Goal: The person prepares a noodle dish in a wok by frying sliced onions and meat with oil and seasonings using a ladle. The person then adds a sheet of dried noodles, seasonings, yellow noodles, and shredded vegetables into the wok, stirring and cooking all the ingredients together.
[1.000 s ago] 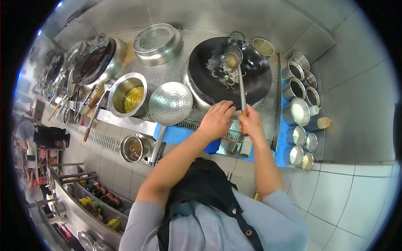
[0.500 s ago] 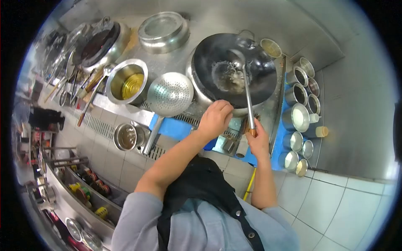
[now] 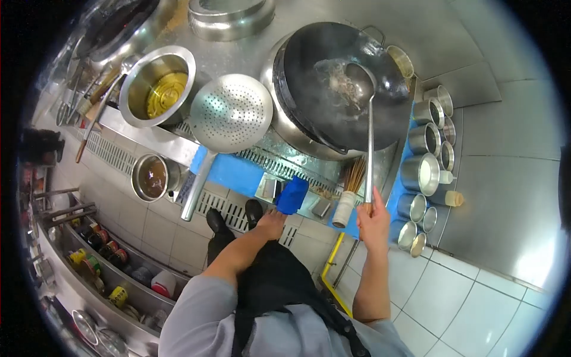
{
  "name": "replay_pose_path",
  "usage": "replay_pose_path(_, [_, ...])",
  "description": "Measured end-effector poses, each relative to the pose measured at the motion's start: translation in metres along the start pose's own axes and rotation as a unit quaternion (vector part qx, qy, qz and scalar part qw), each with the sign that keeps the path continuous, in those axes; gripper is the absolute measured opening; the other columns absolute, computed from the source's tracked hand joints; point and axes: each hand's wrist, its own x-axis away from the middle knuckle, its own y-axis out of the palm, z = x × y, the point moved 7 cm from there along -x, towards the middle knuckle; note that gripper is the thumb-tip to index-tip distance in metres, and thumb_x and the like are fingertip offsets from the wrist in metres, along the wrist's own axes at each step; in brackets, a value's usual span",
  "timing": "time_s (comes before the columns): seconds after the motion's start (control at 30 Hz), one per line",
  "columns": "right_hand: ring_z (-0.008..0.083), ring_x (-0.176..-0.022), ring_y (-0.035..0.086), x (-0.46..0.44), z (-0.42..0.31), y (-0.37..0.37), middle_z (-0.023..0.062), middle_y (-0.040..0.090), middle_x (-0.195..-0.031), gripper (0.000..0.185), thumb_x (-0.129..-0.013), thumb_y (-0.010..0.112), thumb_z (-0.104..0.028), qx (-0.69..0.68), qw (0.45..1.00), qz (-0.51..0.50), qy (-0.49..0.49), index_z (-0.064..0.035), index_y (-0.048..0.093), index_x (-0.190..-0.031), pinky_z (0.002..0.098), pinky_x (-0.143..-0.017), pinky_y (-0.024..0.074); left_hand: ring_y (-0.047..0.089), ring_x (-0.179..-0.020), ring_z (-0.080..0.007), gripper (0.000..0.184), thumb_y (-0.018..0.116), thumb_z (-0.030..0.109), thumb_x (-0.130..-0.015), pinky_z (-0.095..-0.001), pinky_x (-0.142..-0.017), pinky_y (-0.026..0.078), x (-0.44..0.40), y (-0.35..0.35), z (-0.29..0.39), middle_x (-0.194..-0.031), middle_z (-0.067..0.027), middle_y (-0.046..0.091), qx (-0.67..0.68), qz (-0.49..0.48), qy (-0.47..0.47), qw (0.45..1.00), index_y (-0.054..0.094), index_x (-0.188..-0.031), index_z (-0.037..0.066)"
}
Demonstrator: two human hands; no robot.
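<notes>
My right hand [image 3: 373, 221] is wrapped round the wooden end of a long-handled ladle [image 3: 370, 143]. The ladle's bowl rests inside the black wok [image 3: 321, 104], beside some pale food pieces [image 3: 347, 86] in its middle, with faint steam around. Down at the counter's front edge, my left hand [image 3: 272, 223] is just under a bundled blue cloth [image 3: 292, 196]; its fingers are partly hidden by the cloth, and whether they grip it is unclear. A bamboo brush [image 3: 347, 202] with a white-wrapped handle lies left of my right hand.
Left of the wok are a perforated strainer [image 3: 232, 113] and a pot of yellow oil [image 3: 157, 86]. A smaller pot [image 3: 150, 177] hangs lower. Metal seasoning containers [image 3: 420, 174] line the right side. A drawer of jars and cans [image 3: 119, 296] stands at lower left.
My left hand has moved down and left from the wok's edge to the blue cloth. The ladle has shifted within the wok, and the camera view has tilted and moved.
</notes>
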Motion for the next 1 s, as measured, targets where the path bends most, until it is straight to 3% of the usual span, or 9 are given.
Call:
replay_pose_path(0.07, [0.007,-0.055,0.051,0.009,0.005,0.003,-0.0002,0.056,-0.075,0.072,-0.096,0.062,-0.003,-0.006,1.0,0.009,0.004,-0.0056,0.032,-0.162,0.024,-0.047,0.042,0.053,-0.136,-0.0396,0.055,0.057,0.017,-0.09,-0.0515,-0.116,0.038,-0.025,0.024,0.001,-0.138,-0.0231,0.061,0.014,-0.084,-0.018,0.996,0.053,-0.141,-0.002])
replay_pose_path(0.17, [0.0066,-0.054,0.05,0.023,0.01,0.003,-0.0004,0.055,-0.075,0.073,-0.097,0.061,-0.003,0.024,1.0,0.001,0.001,-0.0063,0.03,-0.163,0.0235,-0.047,0.0416,0.055,-0.133,-0.0379,0.051,0.049,0.016,-0.093,-0.0528,-0.118,0.033,-0.049,0.068,0.003,-0.138,-0.023,0.062,-0.087,-0.021,-0.013,0.996,0.055,-0.141,-0.001])
replay_pose_path(0.27, [0.0067,-0.054,0.05,0.037,0.018,0.0,-0.0004,0.055,-0.075,0.076,-0.097,0.062,-0.003,0.009,1.0,0.007,0.027,-0.0061,0.026,-0.164,0.0233,-0.046,0.0415,0.052,-0.137,-0.0362,0.051,0.047,0.019,-0.095,-0.0531,-0.119,0.03,-0.053,0.066,0.014,-0.142,-0.0242,0.059,0.005,-0.118,-0.071,0.99,0.055,-0.14,-0.002])
replay_pose_path(0.37, [0.0063,-0.049,0.047,0.043,0.031,-0.003,-0.0029,0.048,-0.066,0.081,-0.096,0.06,0.001,-0.007,0.999,0.003,0.043,-0.0118,0.021,-0.166,0.0233,-0.042,0.0381,0.058,-0.128,-0.0348,0.049,0.052,0.026,-0.093,-0.0513,-0.109,0.041,-0.05,0.054,0.041,-0.134,-0.022,0.064,-0.139,0.058,-0.006,0.989,0.06,-0.134,0.0])
replay_pose_path(0.47, [0.0066,-0.048,0.046,0.044,0.034,-0.007,-0.0021,0.049,-0.069,0.081,-0.096,0.059,0.001,-0.003,0.998,0.017,0.069,-0.0118,0.02,-0.166,0.0231,-0.041,0.0374,0.057,-0.126,-0.037,0.048,0.051,0.025,-0.093,-0.0523,-0.109,0.04,-0.048,0.05,0.042,-0.131,-0.0212,0.064,0.012,0.046,-0.081,0.996,0.06,-0.132,-0.001])
replay_pose_path(0.53, [0.0065,-0.051,0.048,0.046,0.036,-0.008,-0.0011,0.051,-0.073,0.079,-0.097,0.059,-0.001,0.0,0.997,0.013,0.078,-0.0077,0.02,-0.165,0.0228,-0.042,0.0389,0.044,-0.14,-0.0385,0.053,0.047,0.023,-0.095,-0.0551,-0.117,0.029,-0.04,0.046,0.036,-0.143,-0.0232,0.056,0.085,0.096,-0.113,0.985,0.055,-0.14,-0.004])
replay_pose_path(0.77, [0.0093,-0.052,0.049,0.043,0.049,0.0,0.0003,0.052,-0.077,0.066,-0.097,0.058,-0.002,-0.017,0.991,-0.022,0.129,-0.0083,0.032,-0.157,0.0241,-0.043,0.0407,0.042,-0.141,-0.0381,0.05,0.045,0.023,-0.095,-0.0569,-0.12,0.027,-0.071,0.104,0.01,-0.144,-0.0234,0.056,0.035,0.132,-0.103,0.985,0.063,-0.133,-0.005])
replay_pose_path(0.9, [0.0091,-0.051,0.045,0.046,0.036,0.0,0.0021,0.05,-0.077,0.061,-0.099,0.057,-0.003,-0.039,0.991,0.018,0.126,-0.0151,0.038,-0.156,0.0255,-0.042,0.0392,0.036,-0.148,-0.0365,0.052,0.049,0.025,-0.096,-0.0574,-0.122,0.024,-0.058,0.053,0.038,-0.153,-0.0207,0.048,0.075,-0.015,-0.142,0.987,0.059,-0.14,-0.001])
replay_pose_path(1.0, [0.0097,-0.05,0.044,0.045,0.041,0.004,0.0022,0.049,-0.076,0.06,-0.1,0.056,-0.003,-0.067,0.987,0.007,0.143,-0.0159,0.037,-0.156,0.0267,-0.042,0.0382,0.03,-0.153,-0.0347,0.056,0.054,0.026,-0.096,-0.0586,-0.122,0.024,-0.035,0.021,0.036,-0.161,-0.0182,0.039,0.06,-0.002,-0.102,0.993,0.053,-0.147,0.003])
